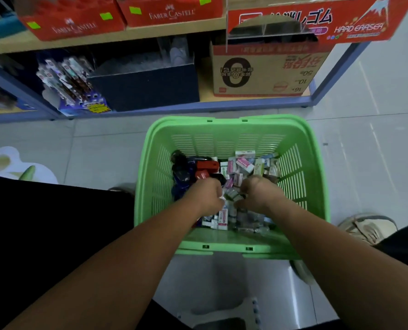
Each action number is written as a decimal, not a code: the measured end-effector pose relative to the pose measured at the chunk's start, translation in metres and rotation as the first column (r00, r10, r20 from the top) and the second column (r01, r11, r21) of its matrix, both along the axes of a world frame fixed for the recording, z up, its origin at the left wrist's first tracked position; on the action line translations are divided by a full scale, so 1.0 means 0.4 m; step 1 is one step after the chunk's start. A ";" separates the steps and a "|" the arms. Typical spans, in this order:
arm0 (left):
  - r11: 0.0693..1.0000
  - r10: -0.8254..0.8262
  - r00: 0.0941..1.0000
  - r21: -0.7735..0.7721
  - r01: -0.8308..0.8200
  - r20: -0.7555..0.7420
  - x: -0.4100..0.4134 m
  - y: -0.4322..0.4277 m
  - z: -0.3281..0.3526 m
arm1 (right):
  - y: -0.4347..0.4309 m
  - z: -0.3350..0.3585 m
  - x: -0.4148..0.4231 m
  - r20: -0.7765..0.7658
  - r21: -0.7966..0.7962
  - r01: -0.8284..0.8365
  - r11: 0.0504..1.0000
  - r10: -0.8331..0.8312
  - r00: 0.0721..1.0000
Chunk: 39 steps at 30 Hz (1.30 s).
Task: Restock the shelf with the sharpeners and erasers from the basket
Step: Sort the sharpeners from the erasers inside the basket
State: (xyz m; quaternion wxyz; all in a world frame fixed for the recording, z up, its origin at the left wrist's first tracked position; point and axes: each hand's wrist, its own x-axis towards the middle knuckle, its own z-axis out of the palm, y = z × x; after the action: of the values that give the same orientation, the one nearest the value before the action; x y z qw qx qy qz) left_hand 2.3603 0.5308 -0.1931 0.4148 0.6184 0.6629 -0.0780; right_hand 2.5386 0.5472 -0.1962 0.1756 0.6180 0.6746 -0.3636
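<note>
**Both hands working in the heap of a green basket, below the shelf**

I am reaching down with both bare forearms into a basket [301, 177] of glossy green plastic. It is squarish with rounded corners, and its walls are slotted into thin vertical ribs. It is sitting on pale, smooth floor tiles [98, 151] just in front of the shelf [198, 104], whose boards are blue-edged.

The erasers [244, 164], small rectangular blocks in white, pink and pale green paper sleeves, are lying jumbled over the middle and right of the basket floor. The sharpeners [207, 166], chunkier red, black and dark blue plastic bodies, are crowding the far left corner.

My left hand [205, 195] is resting knuckles-up at the seam between the two heaps with its fingers curled under. I cannot tell whether it is holding anything. My right hand [257, 194] is curling round a few of the small sleeved erasers.

On the lowest board a dark, matte rectangular bin [146, 89] is standing beside a printed brown cardboard carton [265, 72]. Above them, red card boxes [172, 14] are lining the next board.
</note>
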 end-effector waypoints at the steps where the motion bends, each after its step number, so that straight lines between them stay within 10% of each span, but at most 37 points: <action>1: 0.999 0.001 1.000 -0.045 0.000 0.022 0.013 -0.011 -0.018 | -0.001 0.002 0.006 0.016 0.020 0.040 0.999 -0.040 0.999; 14: 0.987 -0.034 0.996 -0.162 0.021 -0.081 0.031 0.017 -0.070 | -0.047 -0.007 0.006 0.057 -0.128 0.345 0.930 -0.341 0.938; 19: 0.971 -0.014 0.999 -0.239 0.002 -0.052 0.054 0.002 -0.106 | -0.030 0.024 0.016 0.295 0.021 0.163 0.986 -0.162 0.942; 39: 0.828 0.372 0.902 -0.518 -0.214 0.220 -0.002 0.039 -0.115 | -0.054 -0.010 -0.026 -0.021 -0.175 0.609 0.774 -0.621 0.784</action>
State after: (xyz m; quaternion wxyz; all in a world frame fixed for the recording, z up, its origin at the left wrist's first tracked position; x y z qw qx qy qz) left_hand 2.3597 0.5463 -0.2392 0.6617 0.3892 0.6363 -0.0764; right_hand 2.5283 0.5254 -0.2004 0.0696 0.7739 0.4109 -0.4769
